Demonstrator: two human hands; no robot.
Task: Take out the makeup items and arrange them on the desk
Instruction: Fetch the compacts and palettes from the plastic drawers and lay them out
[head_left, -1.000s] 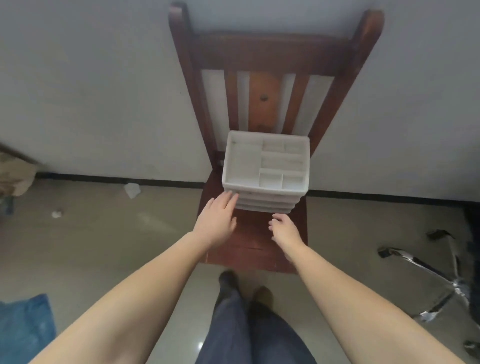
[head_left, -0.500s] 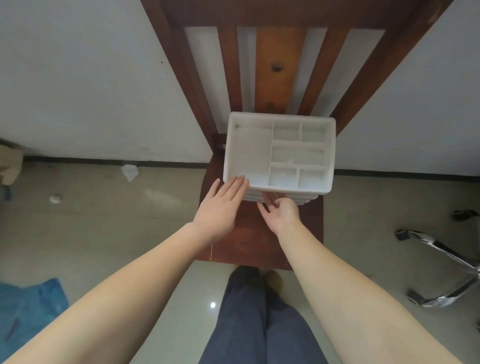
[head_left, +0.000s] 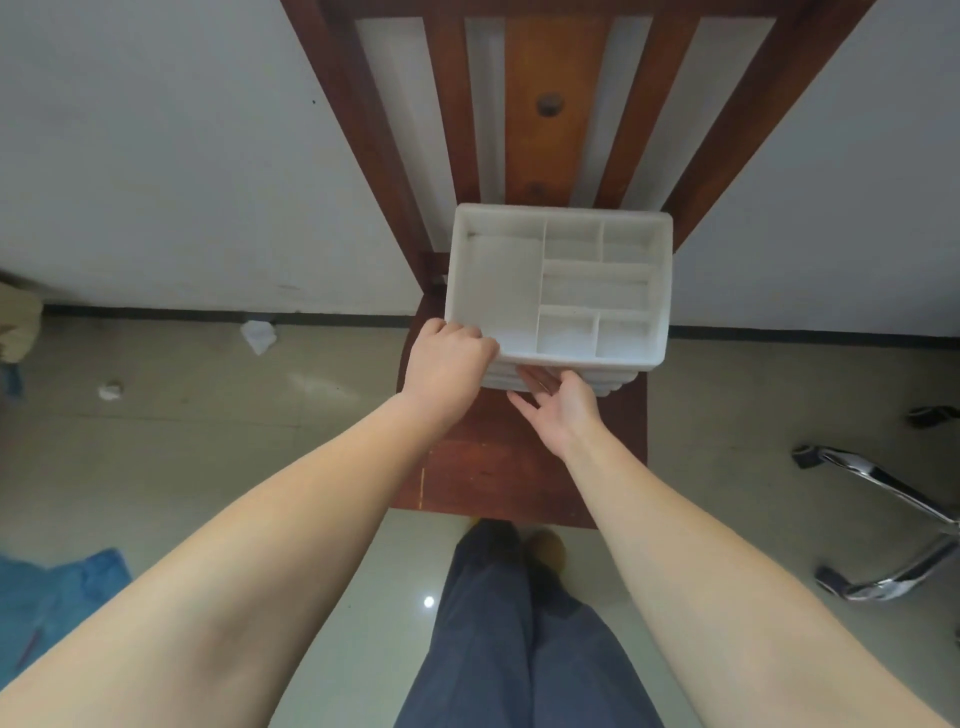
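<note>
Standing over a wooden chair (head_left: 519, 467), the person has both hands at the near side of a white plastic organizer (head_left: 558, 286) that sits toward the back of the seat, close against the backrest slats. Its top tray is divided into compartments, one large on the left and several small on the right; all of them look bare, no makeup items visible in them. Below the tray, stacked drawer fronts (head_left: 608, 382) face the person. Left hand (head_left: 447, 364): fingers curled over the near-left corner of the top rim, gripping it, knuckles up. Right hand (head_left: 563, 408): palm turned partly up, fingers extended and loosely spread, tips reaching in under the tray's front edge at the drawer fronts; whether they have hooked a drawer lip cannot be told, since the tips are hidden beneath the overhang. The relation that matters: the drawers pull straight toward the person, along the organizer's short axis, and the right hand is already on that line, just in front of and below the fronts. The left hand looks placed to brace the body against that pull. My reading: contents, if any, are inside the drawers; no desk surface is in view.
</note>
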